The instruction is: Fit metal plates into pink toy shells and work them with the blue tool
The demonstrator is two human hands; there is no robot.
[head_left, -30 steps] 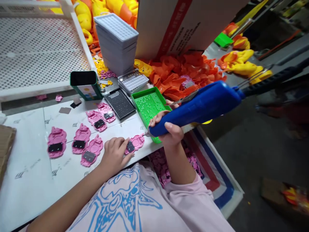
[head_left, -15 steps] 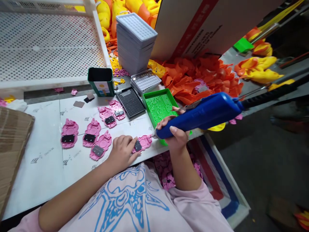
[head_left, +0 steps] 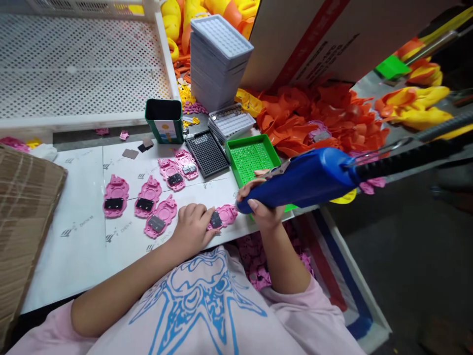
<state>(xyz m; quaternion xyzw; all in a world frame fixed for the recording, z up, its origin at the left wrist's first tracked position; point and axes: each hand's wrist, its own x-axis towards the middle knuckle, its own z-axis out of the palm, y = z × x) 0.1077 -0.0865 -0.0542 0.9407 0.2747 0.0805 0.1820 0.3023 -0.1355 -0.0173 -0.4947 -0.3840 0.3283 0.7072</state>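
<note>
My right hand (head_left: 259,201) grips a blue electric screwdriver (head_left: 308,178), its tip resting on a pink plastic piece (head_left: 225,215) near the table's front edge. My left hand (head_left: 193,228) presses down on that same pink piece, fingers over its dark plate. Several more pink pieces (head_left: 148,203) with dark plates lie in a group to the left on the white table (head_left: 74,246). A green tray (head_left: 253,158) sits just behind the screwdriver tip.
A black tray (head_left: 207,153), a green tin (head_left: 164,120) and a stack of grey trays (head_left: 218,61) stand behind. Orange parts (head_left: 325,118) are heaped at the right, a white perforated crate (head_left: 74,64) at the back left, cardboard (head_left: 22,207) at the left.
The view has shifted, so everything sits further right and lower in frame. The screwdriver tip has come down onto the pink piece; both hands stay on the same things.
</note>
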